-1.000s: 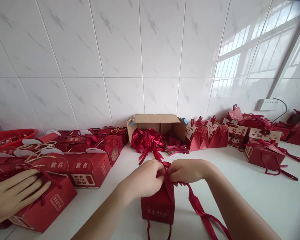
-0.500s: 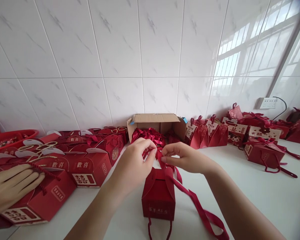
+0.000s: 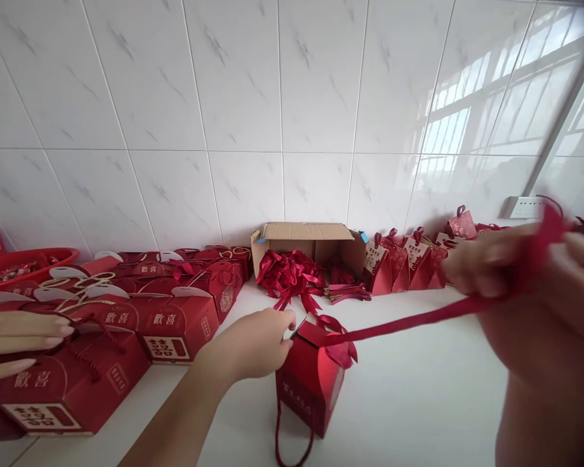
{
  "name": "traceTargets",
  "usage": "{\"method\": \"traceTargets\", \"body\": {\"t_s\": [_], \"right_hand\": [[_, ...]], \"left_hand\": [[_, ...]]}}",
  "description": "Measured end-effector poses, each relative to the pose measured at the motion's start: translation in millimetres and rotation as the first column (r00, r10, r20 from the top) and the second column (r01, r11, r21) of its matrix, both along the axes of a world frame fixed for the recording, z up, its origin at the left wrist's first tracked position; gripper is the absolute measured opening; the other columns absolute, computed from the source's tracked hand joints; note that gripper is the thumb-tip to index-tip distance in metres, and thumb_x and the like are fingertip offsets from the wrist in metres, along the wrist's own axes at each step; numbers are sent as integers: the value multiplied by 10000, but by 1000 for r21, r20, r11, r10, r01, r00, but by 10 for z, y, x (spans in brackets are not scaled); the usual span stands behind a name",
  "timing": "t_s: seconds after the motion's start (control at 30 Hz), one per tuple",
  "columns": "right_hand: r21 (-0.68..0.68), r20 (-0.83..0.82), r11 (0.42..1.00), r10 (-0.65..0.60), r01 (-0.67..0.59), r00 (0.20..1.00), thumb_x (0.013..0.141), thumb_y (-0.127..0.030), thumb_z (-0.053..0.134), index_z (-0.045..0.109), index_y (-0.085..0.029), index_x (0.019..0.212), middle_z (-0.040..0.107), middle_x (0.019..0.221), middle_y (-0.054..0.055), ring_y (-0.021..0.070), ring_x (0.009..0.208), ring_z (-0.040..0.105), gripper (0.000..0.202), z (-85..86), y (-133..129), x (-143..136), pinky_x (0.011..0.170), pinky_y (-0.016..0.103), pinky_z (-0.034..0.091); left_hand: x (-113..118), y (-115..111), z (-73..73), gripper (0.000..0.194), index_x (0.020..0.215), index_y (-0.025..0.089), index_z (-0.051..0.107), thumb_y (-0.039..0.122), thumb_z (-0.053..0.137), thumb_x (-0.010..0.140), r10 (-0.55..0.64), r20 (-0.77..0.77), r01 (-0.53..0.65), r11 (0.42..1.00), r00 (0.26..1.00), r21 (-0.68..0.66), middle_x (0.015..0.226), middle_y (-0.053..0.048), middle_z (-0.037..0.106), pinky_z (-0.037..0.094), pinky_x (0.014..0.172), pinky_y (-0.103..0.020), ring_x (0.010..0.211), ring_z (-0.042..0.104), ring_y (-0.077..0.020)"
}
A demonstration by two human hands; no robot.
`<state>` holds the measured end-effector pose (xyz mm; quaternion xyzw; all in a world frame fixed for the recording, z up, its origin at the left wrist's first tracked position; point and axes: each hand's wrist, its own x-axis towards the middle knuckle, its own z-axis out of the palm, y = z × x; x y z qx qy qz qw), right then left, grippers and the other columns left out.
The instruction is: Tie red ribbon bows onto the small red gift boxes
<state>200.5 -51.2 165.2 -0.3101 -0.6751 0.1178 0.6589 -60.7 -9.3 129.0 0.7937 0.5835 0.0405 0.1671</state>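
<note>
A small red gift box (image 3: pixel 304 389) stands tilted slightly on the white tabletop before me, its cord handle (image 3: pixel 294 457) hanging down in front. My left hand (image 3: pixel 253 342) is closed on the box's upper left edge, thumb and fingers pinched there. Stretched taut from the box top, a red ribbon (image 3: pixel 409 327) runs to my right hand (image 3: pixel 525 279), which is raised at the right and blurred by motion. Its fingers are wrapped round the ribbon. A ribbon bow (image 3: pixel 338 347) lies against the top of the box.
Behind stands an open cardboard box (image 3: pixel 311 231) with a heap of red ribbons (image 3: pixel 292 269). Several red boxes (image 3: pixel 175 324) crowd the left, where a co-worker's hand (image 3: pixel 22 340) rests. More red boxes (image 3: pixel 401 259) line the tiled wall at right.
My right hand has swung right and up, pulling the ribbon taut. My left hand has come down onto the box, which has turned and tipped a little.
</note>
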Motion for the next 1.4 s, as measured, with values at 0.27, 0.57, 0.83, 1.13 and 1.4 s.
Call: {"method": "traceTargets", "body": {"t_s": [0.27, 0.57, 0.83, 1.13, 1.4], "right_hand": [[-639, 428, 768, 397, -39, 812, 827, -382, 503, 541, -164, 602, 578, 877, 61, 176, 828, 538, 315, -475, 742, -624, 683, 259, 430], [-722, 448, 689, 532, -60, 718, 828, -358, 484, 428, -162, 522, 490, 646, -3, 112, 628, 453, 368, -717, 900, -778, 562, 224, 355], [-751, 457, 650, 641, -119, 616, 859, -333, 445, 589, -167, 661, 568, 742, 27, 149, 748, 518, 296, -679, 879, -727, 648, 241, 394], [-698, 526, 713, 573, -66, 628, 857, -342, 458, 473, -170, 610, 548, 769, 15, 141, 741, 490, 302, -682, 884, -728, 603, 231, 370], [-710, 504, 704, 525, -18, 686, 830, -345, 464, 504, -173, 615, 528, 698, -4, 122, 670, 473, 278, -706, 877, -778, 596, 229, 359]], "left_hand": [[-28, 214, -44, 241, 986, 230, 551, 300, 403, 809, 49, 133, -48, 999, 990, -6, 790, -29, 639, 355, 538, -251, 669, 568, -185], [-4, 163, -16, 353, 1139, 238, 507, 299, 417, 803, 60, 199, -47, 997, 978, -68, 670, -2, 586, 308, 462, -224, 559, 554, -156], [-6, 126, -7, 363, 1135, 256, 518, 303, 435, 785, 53, 194, -38, 996, 980, -78, 604, 12, 566, 286, 433, -222, 536, 556, -163], [3, 136, -11, 370, 1131, 257, 532, 277, 431, 775, 68, 202, -49, 994, 977, -94, 721, -15, 633, 347, 457, -228, 596, 604, -173], [20, 107, -10, 411, 1177, 267, 507, 268, 421, 775, 51, 219, -22, 991, 974, -134, 655, -5, 640, 350, 463, -233, 618, 613, -186]]}}
